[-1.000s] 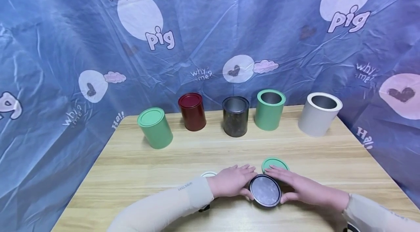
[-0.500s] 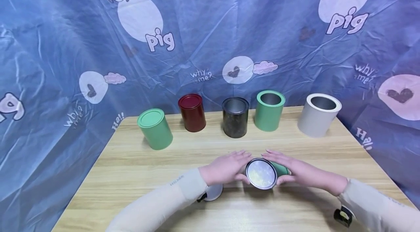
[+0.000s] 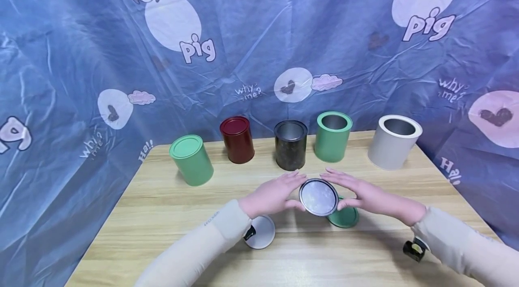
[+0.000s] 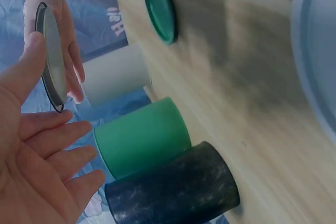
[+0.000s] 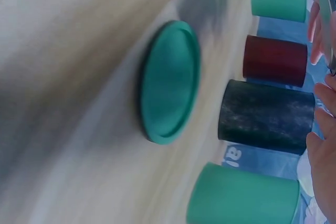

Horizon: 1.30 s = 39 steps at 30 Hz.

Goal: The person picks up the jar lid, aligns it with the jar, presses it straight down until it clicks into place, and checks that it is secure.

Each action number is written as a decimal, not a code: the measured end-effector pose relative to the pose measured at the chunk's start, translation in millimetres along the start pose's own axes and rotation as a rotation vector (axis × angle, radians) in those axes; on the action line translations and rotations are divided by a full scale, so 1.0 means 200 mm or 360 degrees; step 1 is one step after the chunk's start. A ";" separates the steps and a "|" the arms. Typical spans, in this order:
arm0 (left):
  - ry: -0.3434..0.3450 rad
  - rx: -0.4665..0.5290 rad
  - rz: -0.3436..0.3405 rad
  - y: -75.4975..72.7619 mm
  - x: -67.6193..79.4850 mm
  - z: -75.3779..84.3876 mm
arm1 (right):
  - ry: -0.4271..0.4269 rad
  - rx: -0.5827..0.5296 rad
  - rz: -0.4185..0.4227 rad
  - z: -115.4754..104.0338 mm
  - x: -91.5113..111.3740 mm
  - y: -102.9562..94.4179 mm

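Between both hands, raised over the table, is a round can lid (image 3: 318, 197) with a black rim and silvery-grey face. The left hand (image 3: 272, 194) holds its left edge between thumb and index finger, the other fingers extended. On the opposite edge the right hand (image 3: 371, 194) holds it the same way. In the left wrist view the lid (image 4: 54, 56) is seen edge-on, touching the thumb. A green lid (image 3: 344, 217) lies on the table below the right hand, and a white lid (image 3: 261, 233) lies beside the left wrist, partly covered by the sleeve.
Along the back of the wooden table (image 3: 162, 233) stand a lidded green can (image 3: 192, 165), a dark red can (image 3: 239, 145), and three open-topped ones: a black can (image 3: 290, 152), a green can (image 3: 332, 145) and a white can (image 3: 391, 149). Behind hangs a blue printed cloth (image 3: 243, 21).
Both hands have carried the black-rimmed lid up and away from the person, slightly left, toward the cans. The green and white lids on the table have come more into view.
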State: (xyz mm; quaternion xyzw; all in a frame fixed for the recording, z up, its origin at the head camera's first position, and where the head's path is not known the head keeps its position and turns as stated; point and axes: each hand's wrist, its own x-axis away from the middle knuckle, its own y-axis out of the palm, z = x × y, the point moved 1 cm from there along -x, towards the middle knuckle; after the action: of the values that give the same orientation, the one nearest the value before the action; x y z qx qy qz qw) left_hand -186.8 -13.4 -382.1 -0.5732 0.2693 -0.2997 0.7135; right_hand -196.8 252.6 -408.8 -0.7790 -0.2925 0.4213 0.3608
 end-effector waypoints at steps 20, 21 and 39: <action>-0.0082 0.0263 0.0099 -0.19 -0.08 -0.21 | 0.0143 0.0094 -0.0078 0.12 -0.28 -0.12; -0.0088 0.0268 0.0099 -0.20 -0.08 -0.23 | 0.0141 0.0098 -0.0081 0.13 -0.30 -0.13; -0.0153 0.0424 0.0035 -0.32 -0.23 -0.55 | 0.0409 -0.0096 -0.0245 0.31 -0.60 -0.21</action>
State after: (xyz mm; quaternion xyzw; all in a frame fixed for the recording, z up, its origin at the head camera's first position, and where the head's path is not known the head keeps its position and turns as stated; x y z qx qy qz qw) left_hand -304.7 -62.1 -338.8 -0.4840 0.1990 -0.2971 0.7987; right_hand -313.4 204.2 -345.9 -0.8122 -0.3153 0.2803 0.4029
